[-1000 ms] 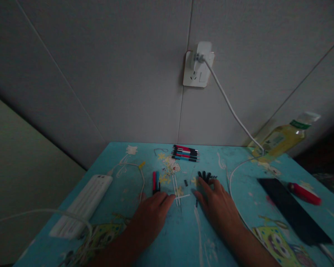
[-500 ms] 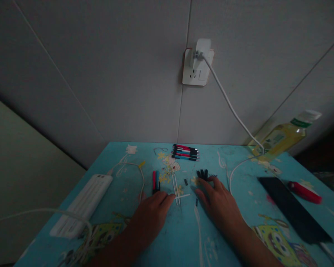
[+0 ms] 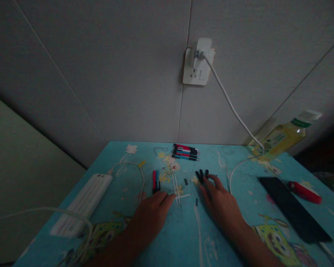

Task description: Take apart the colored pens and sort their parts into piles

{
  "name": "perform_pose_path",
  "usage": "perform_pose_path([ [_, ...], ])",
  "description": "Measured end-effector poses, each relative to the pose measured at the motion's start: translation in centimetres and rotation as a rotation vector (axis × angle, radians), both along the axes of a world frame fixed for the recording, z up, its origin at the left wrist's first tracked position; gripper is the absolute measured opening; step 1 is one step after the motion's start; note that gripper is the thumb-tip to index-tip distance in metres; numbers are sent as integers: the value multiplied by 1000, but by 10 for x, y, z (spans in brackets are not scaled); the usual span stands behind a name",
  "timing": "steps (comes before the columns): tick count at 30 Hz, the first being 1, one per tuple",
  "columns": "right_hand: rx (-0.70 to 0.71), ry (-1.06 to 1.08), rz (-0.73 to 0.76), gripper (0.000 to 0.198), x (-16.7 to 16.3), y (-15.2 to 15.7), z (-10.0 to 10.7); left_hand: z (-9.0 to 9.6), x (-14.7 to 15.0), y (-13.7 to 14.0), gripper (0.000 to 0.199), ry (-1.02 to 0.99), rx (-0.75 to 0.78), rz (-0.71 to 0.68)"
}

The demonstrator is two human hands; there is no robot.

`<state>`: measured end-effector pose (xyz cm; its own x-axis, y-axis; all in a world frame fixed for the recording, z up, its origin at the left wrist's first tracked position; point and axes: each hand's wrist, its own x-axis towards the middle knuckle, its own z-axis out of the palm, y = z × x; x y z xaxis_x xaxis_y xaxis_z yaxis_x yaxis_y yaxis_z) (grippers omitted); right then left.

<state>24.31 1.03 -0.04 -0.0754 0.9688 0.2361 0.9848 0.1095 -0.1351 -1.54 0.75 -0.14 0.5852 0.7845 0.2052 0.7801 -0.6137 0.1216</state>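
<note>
White, long and flat, a ribbed block (image 3: 82, 205) lies at the left of the turquoise counter (image 3: 180, 241), whose cover carries cartoon prints. A thin white lead (image 3: 143, 178) runs from its far end and curves down toward the left hand (image 3: 151, 211). This hand rests low, its thumb and forefinger drawn together on the near end of a short white stick (image 3: 184, 196), which points to the right across two longer white sticks (image 3: 176, 185). Just beyond the knuckles, a pink barrel (image 3: 154, 177) and a blue barrel (image 3: 157, 177) lie side by side. Farther back, near the wall (image 3: 139, 92), several pens (image 3: 185, 152) in red, blue, white and black lie in a close row. Above them a charger (image 3: 203, 52) sits in a wall socket (image 3: 193, 78).

Right of the sticks are two small dark pieces (image 3: 186, 181), well apart from each other. Next come three black pieces (image 3: 201, 175), grouped at the fingertips of the right hand (image 3: 219, 200). Its fingers are spread and slightly bent, thumb apart from forefinger; whether they press on a piece I cannot tell. Past the charger's white cable (image 3: 230, 178) stand a yellow bottle (image 3: 286, 139), a dark slab (image 3: 293, 209) lying flat, and a red object (image 3: 304, 193) just beside it.
</note>
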Motion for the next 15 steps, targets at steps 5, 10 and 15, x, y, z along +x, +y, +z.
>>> perform_pose_path([
  [5,-18,-17,5,35,2,1,1,0,0,-1,38,11,-35,15],
  [10,-43,10,10,36,2,2,2,1,0,-1,37,0,-43,-5],
  [15,-13,38,31,36,2,0,4,1,0,-1,38,1,-21,4],
])
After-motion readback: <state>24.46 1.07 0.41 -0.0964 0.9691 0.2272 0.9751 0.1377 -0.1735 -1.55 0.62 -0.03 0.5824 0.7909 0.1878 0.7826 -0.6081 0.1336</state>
